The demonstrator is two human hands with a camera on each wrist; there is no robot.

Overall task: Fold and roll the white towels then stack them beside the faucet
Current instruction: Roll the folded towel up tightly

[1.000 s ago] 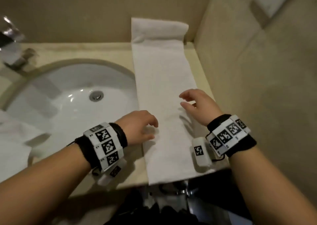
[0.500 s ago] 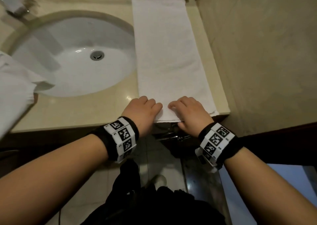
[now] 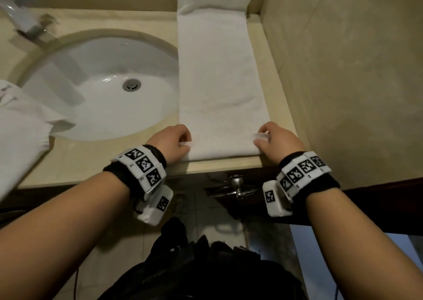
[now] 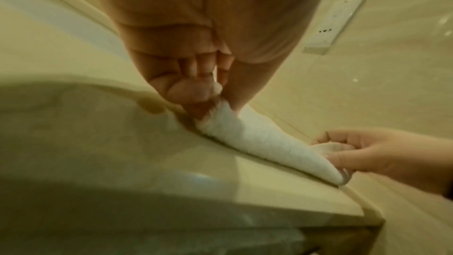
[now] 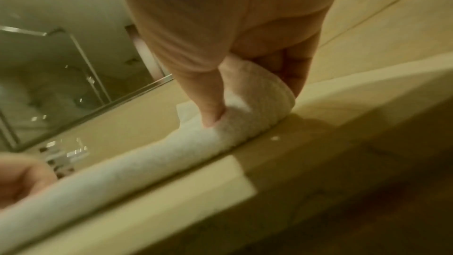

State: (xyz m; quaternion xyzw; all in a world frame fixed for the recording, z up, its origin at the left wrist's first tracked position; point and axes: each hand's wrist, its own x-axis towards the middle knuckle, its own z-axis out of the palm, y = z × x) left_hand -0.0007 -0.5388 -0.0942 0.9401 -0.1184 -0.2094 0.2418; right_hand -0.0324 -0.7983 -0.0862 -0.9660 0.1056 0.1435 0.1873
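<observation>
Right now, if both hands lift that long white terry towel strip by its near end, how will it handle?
Likely floppy: the long white terry towel strip curls softly where the left hand and right hand pinch it. Probably grippy, not slippery. The started roll may unroll if released.

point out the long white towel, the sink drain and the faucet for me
long white towel point(image 3: 219, 70), head view, flat middle of the strip on the counter
sink drain point(image 3: 131, 85), head view, centre of the metal plug
faucet point(image 3: 21, 13), head view, blurred metal body at top left

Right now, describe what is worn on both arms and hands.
Both forearms are bare, no sleeves. Each wrist carries a black band wrapped in white blocks printed with black square-code markers, and a white camera box hangs below. The hands wear no gloves.
</observation>
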